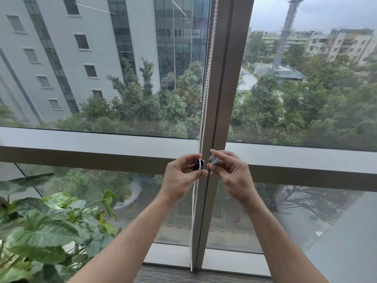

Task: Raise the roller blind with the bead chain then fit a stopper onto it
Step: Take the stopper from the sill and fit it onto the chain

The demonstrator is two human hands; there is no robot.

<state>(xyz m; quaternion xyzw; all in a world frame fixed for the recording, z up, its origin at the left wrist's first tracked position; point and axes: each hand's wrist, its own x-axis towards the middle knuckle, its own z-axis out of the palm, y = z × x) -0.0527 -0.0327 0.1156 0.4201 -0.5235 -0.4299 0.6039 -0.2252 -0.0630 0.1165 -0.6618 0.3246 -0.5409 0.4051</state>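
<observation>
Bead chain (pixel 205 94) hangs limp and light beside the mullion (pixel 224 99); left hand (pixel 180 176) pinches it into one dark stopper half (pixel 198 165), right hand (pixel 229 170) pinches the other half (pixel 213 159) just beside it. Small, slippery parts; grip by their sides.

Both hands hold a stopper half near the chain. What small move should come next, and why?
Probably bring the right hand leftward so its clear half closes onto the dark half in the left hand. The chain already lies in the dark half, and the two halves face each other with a small gap.
</observation>
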